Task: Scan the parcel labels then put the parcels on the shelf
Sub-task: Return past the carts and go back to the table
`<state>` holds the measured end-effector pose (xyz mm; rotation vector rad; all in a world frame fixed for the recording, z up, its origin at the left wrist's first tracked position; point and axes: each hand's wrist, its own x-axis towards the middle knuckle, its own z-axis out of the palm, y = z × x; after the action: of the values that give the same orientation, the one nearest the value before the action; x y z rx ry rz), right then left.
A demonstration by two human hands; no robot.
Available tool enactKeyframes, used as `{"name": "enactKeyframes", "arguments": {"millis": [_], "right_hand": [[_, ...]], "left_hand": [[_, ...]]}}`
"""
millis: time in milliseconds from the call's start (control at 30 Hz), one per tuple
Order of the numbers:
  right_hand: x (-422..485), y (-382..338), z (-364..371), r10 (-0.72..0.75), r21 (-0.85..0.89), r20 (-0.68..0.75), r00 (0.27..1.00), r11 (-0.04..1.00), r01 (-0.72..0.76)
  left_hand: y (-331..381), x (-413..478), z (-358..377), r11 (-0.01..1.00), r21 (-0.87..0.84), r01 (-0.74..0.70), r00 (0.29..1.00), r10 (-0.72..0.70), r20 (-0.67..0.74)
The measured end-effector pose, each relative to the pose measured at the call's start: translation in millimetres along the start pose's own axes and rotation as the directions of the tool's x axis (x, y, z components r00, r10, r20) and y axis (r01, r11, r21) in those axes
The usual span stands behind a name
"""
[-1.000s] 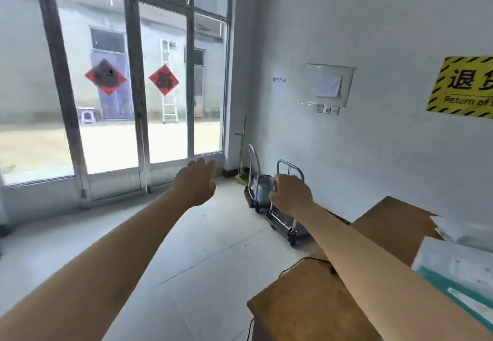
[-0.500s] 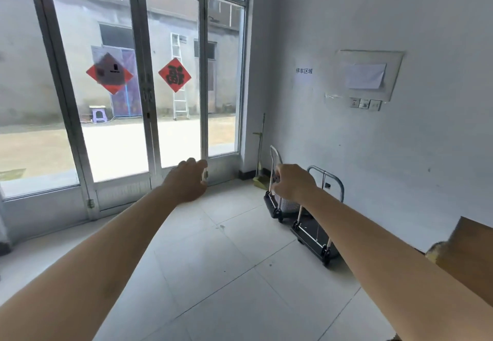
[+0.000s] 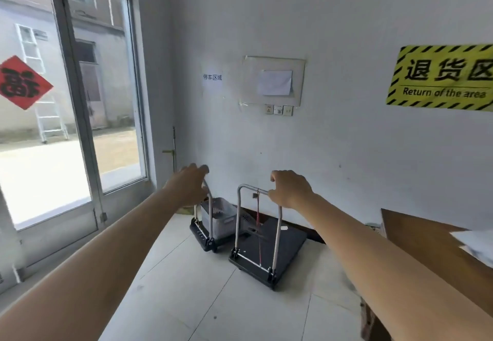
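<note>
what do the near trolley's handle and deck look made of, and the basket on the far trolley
Near trolley's handle: shiny silver tube, likely metal. Deck: matte black, probably plastic, though a coating is possible. Basket: translucent grey with slotted walls, likely plastic.

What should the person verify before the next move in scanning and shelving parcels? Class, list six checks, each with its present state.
1. Left hand free: ok, it holds nothing.
2. Right hand free: ok, fingers curled, nothing in them.
3. Parcels in view: cannot tell; only a white packet's edge shows on the brown cardboard box at the right.
4. Scanner in view: not ok, none shows.
5. Shelf in view: not ok, none shows.
6. Way ahead free: not ok, a black platform trolley with a steel handle stands by the wall.
</note>
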<state>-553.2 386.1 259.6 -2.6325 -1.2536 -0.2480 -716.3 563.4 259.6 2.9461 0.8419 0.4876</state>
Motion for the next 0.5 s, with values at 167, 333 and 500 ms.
{"name": "enactKeyframes", "arguments": {"millis": [167, 333, 500], "right_hand": [[62, 88, 2, 0.228, -0.017, 0.024, 0.973, 0.974, -0.228], [77, 186, 3, 0.460, -0.071, -0.016, 0.888, 0.885, -0.460], [75, 261, 10, 0.684, -0.142, -0.093, 0.723, 0.710, -0.690]], "left_hand": [[44, 146, 42, 0.980, -0.046, -0.195, 0.976, 0.199, 0.087], [124, 266, 90, 0.915, -0.182, -0.361, 0.924, 0.377, 0.060], [241, 343, 149, 0.765, -0.186, -0.616, 0.771, 0.635, 0.057]]}}
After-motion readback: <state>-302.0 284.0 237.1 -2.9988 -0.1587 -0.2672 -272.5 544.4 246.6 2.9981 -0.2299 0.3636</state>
